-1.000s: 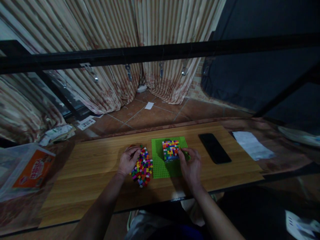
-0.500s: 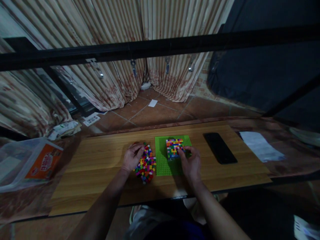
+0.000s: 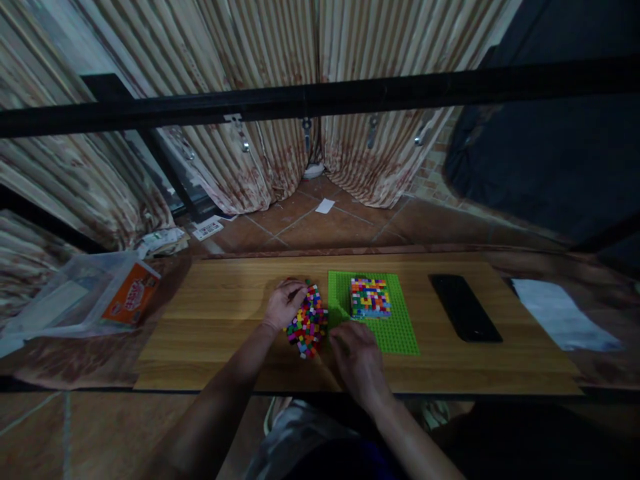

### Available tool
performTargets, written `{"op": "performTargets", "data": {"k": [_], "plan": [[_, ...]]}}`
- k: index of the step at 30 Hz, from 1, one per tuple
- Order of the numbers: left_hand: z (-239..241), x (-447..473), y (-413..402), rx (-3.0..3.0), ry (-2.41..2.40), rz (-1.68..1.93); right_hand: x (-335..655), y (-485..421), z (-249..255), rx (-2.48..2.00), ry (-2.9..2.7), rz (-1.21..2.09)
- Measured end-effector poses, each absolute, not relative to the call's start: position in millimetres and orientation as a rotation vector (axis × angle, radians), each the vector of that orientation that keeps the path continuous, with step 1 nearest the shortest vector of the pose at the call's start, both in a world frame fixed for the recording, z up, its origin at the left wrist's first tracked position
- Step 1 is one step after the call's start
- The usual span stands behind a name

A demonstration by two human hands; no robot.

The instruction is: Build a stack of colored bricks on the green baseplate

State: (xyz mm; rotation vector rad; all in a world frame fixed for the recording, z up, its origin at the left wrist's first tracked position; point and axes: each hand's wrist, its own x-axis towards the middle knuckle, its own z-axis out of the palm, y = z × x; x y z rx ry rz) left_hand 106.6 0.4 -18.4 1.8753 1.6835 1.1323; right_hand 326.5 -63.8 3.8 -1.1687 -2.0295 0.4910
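Observation:
A loose pile of small coloured building bricks [image 3: 311,325] lies on the wooden tabletop. My left hand [image 3: 284,303] rests at the pile's upper left edge with its fingers bent and pinched together; whatever is between them is too small to make out. Right of the pile is a green studded baseplate [image 3: 400,333]. On it stands a block built from multicoloured bricks [image 3: 370,298]. My right hand [image 3: 357,353] hovers over the plate's front left corner, between block and pile. Its fingers are bent, thumb and forefinger slightly apart, and no brick shows in them.
A black phone [image 3: 464,308] lies right of the baseplate on the table [image 3: 220,320]. White paper [image 3: 565,313] is beyond the table's right end. At the left stands a clear plastic box [image 3: 75,287] with an orange label. A dark metal bar [image 3: 280,103] crosses in front of curtains.
My right hand has left the brick block and moved left and nearer to me, towards the pile. My left hand stays by the pile. The whole view has shifted.

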Motion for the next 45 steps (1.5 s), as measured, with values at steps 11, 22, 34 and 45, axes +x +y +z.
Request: {"op": "performTargets", "data": {"k": [11,22,34,45], "plan": [[-14,109,-1,1.853,1.675,1.135,304,-74,-15,-1.291,-2.167,0.443],[-14,105,0,1.883,1.684,1.118,303,-74,-8,-1.290,-2.122,0.495],[-17,102,1,1.872,1.674,1.095,379,-46,1,-1.396,-1.295,0.920],[-18,101,2,1.873,1.660,1.118,393,-20,-7,-1.355,-1.040,1.048]]}}
